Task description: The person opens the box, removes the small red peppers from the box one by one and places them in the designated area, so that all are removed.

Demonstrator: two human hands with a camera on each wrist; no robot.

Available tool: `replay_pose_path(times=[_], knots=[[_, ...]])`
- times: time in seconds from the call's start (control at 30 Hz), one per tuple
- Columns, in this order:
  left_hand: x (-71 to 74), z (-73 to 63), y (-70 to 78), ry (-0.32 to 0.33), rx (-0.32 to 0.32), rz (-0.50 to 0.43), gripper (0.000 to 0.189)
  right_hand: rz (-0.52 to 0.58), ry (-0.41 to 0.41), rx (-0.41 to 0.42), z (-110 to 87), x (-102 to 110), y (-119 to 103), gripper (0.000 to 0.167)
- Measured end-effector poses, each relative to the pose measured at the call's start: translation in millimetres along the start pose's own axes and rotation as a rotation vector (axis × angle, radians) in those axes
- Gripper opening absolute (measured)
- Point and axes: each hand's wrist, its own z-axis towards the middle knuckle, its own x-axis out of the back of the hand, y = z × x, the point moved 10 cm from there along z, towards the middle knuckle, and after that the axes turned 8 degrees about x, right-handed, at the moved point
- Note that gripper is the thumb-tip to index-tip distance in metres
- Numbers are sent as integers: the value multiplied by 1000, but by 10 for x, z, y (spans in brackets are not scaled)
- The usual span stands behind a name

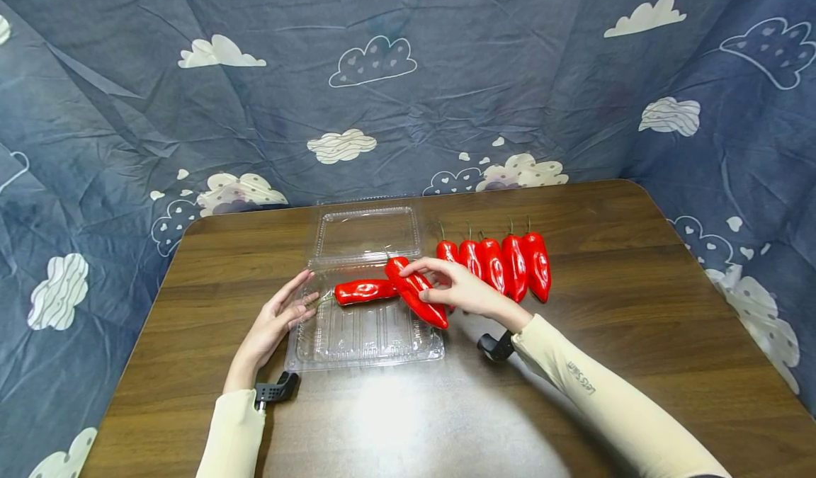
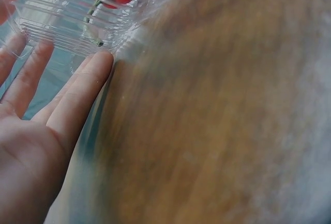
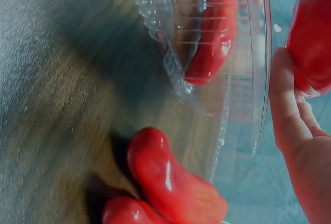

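Note:
My right hand (image 1: 462, 287) pinches a long red pepper (image 1: 427, 309) between thumb and fingers. It holds the pepper at a slant over the right side of a clear plastic clamshell container (image 1: 357, 354). Inside the tray part another red pepper (image 1: 363, 292) lies crosswise, its stem pointing left. My left hand (image 1: 270, 326) rests at the container's left side, and in the left wrist view its extended fingers (image 2: 85, 87) touch the clear wall. From the right wrist, the held pepper (image 3: 313, 35) shows at the upper right, clear of the table.
Right of the container, several red peppers (image 1: 513, 265) lie side by side, stems toward the back. The container's lid (image 1: 366, 234) is folded open behind the tray. A cloud-patterned cloth (image 1: 357, 110) hangs behind the wooden table (image 1: 637, 308).

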Motion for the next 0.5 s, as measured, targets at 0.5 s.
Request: replay_pose_path(times=[0.5], knots=[[1, -1, -5, 4, 1, -3, 59, 13, 99, 5, -125, 251, 48, 45]])
